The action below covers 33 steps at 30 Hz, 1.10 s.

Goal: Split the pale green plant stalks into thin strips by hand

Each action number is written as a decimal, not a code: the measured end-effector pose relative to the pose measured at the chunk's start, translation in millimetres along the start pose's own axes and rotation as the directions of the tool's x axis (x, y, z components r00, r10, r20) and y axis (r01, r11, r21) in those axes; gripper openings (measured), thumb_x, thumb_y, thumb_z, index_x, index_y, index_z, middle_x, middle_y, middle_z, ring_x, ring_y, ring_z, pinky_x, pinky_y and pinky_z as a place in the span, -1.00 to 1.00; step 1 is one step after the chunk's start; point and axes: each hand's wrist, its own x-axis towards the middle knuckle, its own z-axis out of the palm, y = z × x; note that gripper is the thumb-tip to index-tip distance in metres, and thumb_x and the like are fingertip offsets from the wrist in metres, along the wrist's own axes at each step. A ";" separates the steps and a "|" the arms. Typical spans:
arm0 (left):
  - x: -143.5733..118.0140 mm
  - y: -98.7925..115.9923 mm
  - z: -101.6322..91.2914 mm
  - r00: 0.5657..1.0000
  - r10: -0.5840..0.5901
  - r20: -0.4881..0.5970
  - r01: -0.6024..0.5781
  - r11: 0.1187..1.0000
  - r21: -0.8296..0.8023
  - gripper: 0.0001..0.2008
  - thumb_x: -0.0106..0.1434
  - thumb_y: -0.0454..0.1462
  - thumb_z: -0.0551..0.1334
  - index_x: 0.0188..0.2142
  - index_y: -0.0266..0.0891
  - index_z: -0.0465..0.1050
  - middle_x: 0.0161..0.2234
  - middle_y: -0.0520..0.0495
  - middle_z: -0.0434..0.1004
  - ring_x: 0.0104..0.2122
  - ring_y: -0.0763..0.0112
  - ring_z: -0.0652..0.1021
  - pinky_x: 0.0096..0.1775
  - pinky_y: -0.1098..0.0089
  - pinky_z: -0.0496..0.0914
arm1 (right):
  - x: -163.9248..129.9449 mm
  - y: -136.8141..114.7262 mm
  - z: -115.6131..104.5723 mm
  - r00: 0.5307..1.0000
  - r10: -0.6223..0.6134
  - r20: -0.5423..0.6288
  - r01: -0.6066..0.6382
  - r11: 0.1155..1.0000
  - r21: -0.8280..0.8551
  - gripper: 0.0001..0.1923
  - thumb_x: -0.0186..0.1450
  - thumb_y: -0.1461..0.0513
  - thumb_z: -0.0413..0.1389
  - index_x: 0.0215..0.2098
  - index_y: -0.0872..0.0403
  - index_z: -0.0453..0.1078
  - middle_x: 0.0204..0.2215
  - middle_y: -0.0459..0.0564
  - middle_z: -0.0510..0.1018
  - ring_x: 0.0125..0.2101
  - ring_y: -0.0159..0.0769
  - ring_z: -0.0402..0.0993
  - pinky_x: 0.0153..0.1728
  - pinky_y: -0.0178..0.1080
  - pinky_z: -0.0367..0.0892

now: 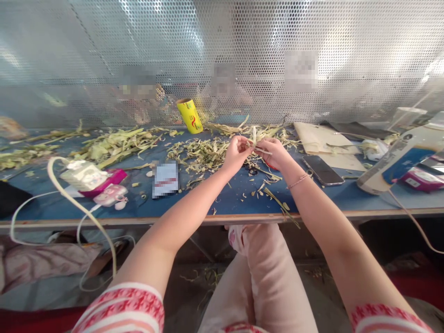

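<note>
Above the table's middle, my left hand [237, 151] and my right hand [276, 153] meet with fingertips pinched together. Between them is a pale green plant strip [254, 133], one end sticking up and another pointing right. Both hands are closed on it. A small red-orange thing [271, 165] shows at the underside of my right hand; its kind is partly hidden. Behind and left of my hands lies a heap of shredded plant strips [204, 152]. Loose scraps [258, 190] are scattered on the blue tabletop below my hands.
A yellow cardboard tube [190, 116] leans by the perforated metal wall [256, 60]. More stalks [120, 145] lie left. A phone [322, 169], brown paper [322, 138] and a large bottle [395, 159] are right. A cabled charger [83, 175] and a blurred packet [165, 179] are left.
</note>
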 end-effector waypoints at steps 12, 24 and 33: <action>-2.2 -11.1 4.8 0.999 0.039 -0.012 -0.039 0.998 0.047 -0.64 0.04 -0.31 0.39 -0.29 -0.16 0.21 -0.45 0.10 0.33 -0.43 0.53 0.41 -0.35 0.41 0.31 | 0.0 0.8 4.7 0.995 -0.091 -0.052 0.081 0.983 -0.166 -0.48 -0.14 0.13 0.40 -0.75 0.07 0.09 -0.75 -0.22 0.16 -0.62 -0.53 0.17 -0.51 -0.33 0.19; -0.1 -8.9 5.2 0.999 0.019 -0.026 -0.019 1.000 -0.013 -0.52 -0.06 -0.08 0.44 -0.30 -0.17 0.23 -0.34 0.02 0.43 -0.41 0.53 0.41 -0.30 0.40 0.32 | -3.3 -3.4 7.5 0.999 -0.037 -0.001 0.037 0.998 -0.051 -0.58 -0.14 0.28 0.31 -0.81 0.09 0.10 -0.73 -0.18 0.23 -0.55 -0.49 0.26 -0.38 -0.32 0.30; -1.2 -11.4 -0.1 0.999 -0.050 -0.004 0.049 0.998 -0.033 -0.72 0.06 -0.19 0.36 -0.22 -0.16 0.41 -0.36 0.02 0.45 -0.38 0.49 0.44 -0.25 0.40 0.35 | -1.3 -0.7 3.2 0.993 -0.070 0.090 0.083 0.985 -0.152 -0.48 -0.09 0.21 0.34 -0.80 0.09 0.02 -0.73 -0.20 0.15 -0.59 -0.53 0.09 -0.46 -0.32 0.16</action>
